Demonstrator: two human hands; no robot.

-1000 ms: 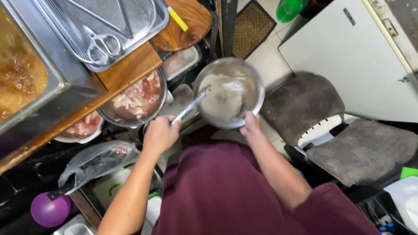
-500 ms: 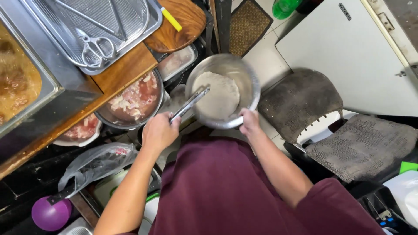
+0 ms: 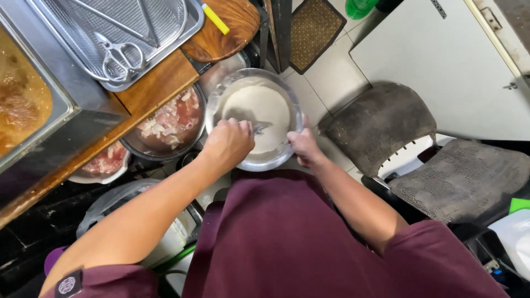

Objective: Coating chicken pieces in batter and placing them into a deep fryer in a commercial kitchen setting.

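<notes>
Two hands work one steel bowl [image 3: 221,105] of pale batter: the left hand [image 3: 229,143] fisted on tongs [image 3: 258,128], the right hand [image 3: 302,147] clamping its rim, beside two bowls of raw meat [image 3: 171,121].

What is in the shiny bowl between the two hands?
Head view: pale batter and metal tongs lie in the round metal bowl between both hands.
</notes>
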